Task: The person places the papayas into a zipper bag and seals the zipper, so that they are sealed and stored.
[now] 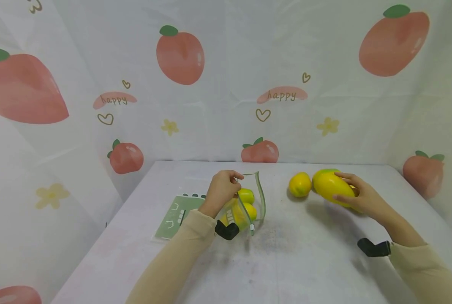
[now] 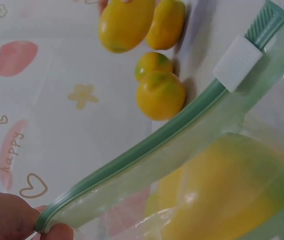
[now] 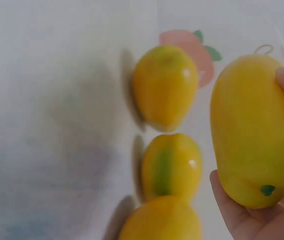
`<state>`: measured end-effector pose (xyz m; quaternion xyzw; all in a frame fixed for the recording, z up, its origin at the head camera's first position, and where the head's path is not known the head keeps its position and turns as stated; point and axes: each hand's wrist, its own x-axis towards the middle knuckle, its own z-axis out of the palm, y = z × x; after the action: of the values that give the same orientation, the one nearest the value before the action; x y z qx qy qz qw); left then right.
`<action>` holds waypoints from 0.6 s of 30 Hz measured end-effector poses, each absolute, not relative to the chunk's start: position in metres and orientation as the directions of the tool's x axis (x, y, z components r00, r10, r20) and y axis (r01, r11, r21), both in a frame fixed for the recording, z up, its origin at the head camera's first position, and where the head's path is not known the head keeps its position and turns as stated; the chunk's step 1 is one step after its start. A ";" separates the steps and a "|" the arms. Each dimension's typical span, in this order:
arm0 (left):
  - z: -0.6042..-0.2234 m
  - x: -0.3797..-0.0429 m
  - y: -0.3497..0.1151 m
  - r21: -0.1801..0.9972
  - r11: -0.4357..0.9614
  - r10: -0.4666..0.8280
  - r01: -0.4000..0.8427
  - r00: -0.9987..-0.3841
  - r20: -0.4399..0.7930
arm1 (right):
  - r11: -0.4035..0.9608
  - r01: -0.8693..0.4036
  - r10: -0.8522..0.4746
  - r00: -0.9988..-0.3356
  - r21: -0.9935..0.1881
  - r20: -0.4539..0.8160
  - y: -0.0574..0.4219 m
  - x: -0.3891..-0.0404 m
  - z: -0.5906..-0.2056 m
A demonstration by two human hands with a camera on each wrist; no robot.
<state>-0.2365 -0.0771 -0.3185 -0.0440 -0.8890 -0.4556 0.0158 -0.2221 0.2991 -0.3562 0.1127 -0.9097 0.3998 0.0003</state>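
My left hand (image 1: 223, 190) pinches the green zip edge of a clear zipper bag (image 2: 147, 142), whose mouth stands open in the head view. Near one end of the zip sits a white slider (image 2: 238, 62). Inside the bag lie yellow-green fruits that look like mangoes (image 2: 232, 185). At the right, my right hand (image 1: 364, 198) grips a large yellow mango (image 3: 257, 130), thumb and fingers on opposite sides, held above the table. Beside it on the table rest several more mangoes (image 3: 165, 87), in a row in the right wrist view; one (image 1: 300, 185) shows left of the held mango.
A flat green pouch (image 1: 167, 226) with a cartoon face print and clear border lies on the table, left of the bag. The white table (image 1: 287, 261) meets a fruit-printed backdrop (image 1: 218, 118) at its far edge.
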 end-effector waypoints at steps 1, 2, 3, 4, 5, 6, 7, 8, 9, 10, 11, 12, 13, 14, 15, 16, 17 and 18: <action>-0.318 -0.236 -0.077 0.809 0.581 0.064 0.093 -0.996 0.068 | 0.649 -0.209 -0.202 -0.974 -0.732 0.100 0.298 -0.222 -0.354; -0.318 -0.236 -0.077 0.809 0.580 0.064 0.093 -0.996 0.069 | 0.642 -0.212 -0.199 -0.974 -0.737 0.106 0.298 -0.222 -0.353; -0.319 -0.236 -0.077 0.809 0.581 0.063 0.092 -0.996 0.068 | 0.632 -0.215 -0.199 -0.974 -0.745 0.112 0.297 -0.222 -0.351; -0.319 -0.236 -0.077 0.809 0.580 0.063 0.092 -0.996 0.068 | 0.624 -0.215 -0.196 -0.974 -0.751 0.116 0.296 -0.222 -0.350; -0.319 -0.236 -0.077 0.809 0.580 0.063 0.092 -0.996 0.068 | 0.621 -0.215 -0.191 -0.974 -0.754 0.120 0.295 -0.222 -0.349; -0.320 -0.236 -0.077 0.810 0.579 0.064 0.093 -0.996 0.069 | 0.615 -0.215 -0.189 -0.974 -0.759 0.122 0.293 -0.223 -0.348; -0.320 -0.236 -0.077 0.810 0.579 0.064 0.094 -0.996 0.069 | 0.611 -0.217 -0.187 -0.974 -0.761 0.128 0.292 -0.223 -0.348; -0.320 -0.236 -0.077 0.811 0.577 0.064 0.094 -0.996 0.069 | 0.605 -0.224 -0.190 -0.972 -0.764 0.135 0.290 -0.224 -0.347; -0.320 -0.237 -0.077 0.812 0.576 0.065 0.094 -0.995 0.069 | 0.600 -0.233 -0.194 -0.970 -0.765 0.144 0.288 -0.224 -0.346; -0.321 -0.237 -0.077 0.812 0.576 0.066 0.094 -0.995 0.069 | 0.597 -0.243 -0.198 -0.968 -0.764 0.154 0.286 -0.224 -0.345; -0.321 -0.237 -0.077 0.813 0.575 0.065 0.094 -0.995 0.069 | 0.596 -0.256 -0.203 -0.965 -0.761 0.165 0.283 -0.224 -0.344; -0.321 -0.237 -0.077 0.813 0.575 0.065 0.094 -0.995 0.069 | 0.593 -0.269 -0.212 -0.961 -0.759 0.175 0.281 -0.223 -0.343; -0.322 -0.238 -0.077 0.812 0.576 0.065 0.094 -0.995 0.069 | 0.594 -0.282 -0.219 -0.958 -0.754 0.186 0.279 -0.223 -0.343; -0.322 -0.238 -0.077 0.812 0.576 0.063 0.093 -0.996 0.069 | 0.591 -0.294 -0.227 -0.954 -0.751 0.194 0.276 -0.222 -0.342; -0.322 -0.238 -0.077 0.812 0.576 0.063 0.093 -0.996 0.070 | 0.588 -0.304 -0.236 -0.951 -0.749 0.201 0.273 -0.222 -0.341; -0.321 -0.238 -0.077 0.813 0.575 0.062 0.093 -0.996 0.070 | 0.592 -0.309 -0.239 -0.949 -0.745 0.204 0.270 -0.221 -0.341; -0.321 -0.238 -0.076 0.814 0.574 0.061 0.092 -0.996 0.070 | 0.592 -0.312 -0.242 -0.948 -0.743 0.206 0.267 -0.220 -0.340; -0.321 -0.238 -0.076 0.814 0.573 0.061 0.092 -0.996 0.070 | 0.584 -0.320 -0.250 -0.945 -0.746 0.209 0.265 -0.220 -0.341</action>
<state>-0.2382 -0.0763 -0.3209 -0.0432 -0.8867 -0.4599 0.0169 -0.2200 0.2646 -0.3405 0.1603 -0.8890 0.4270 0.0406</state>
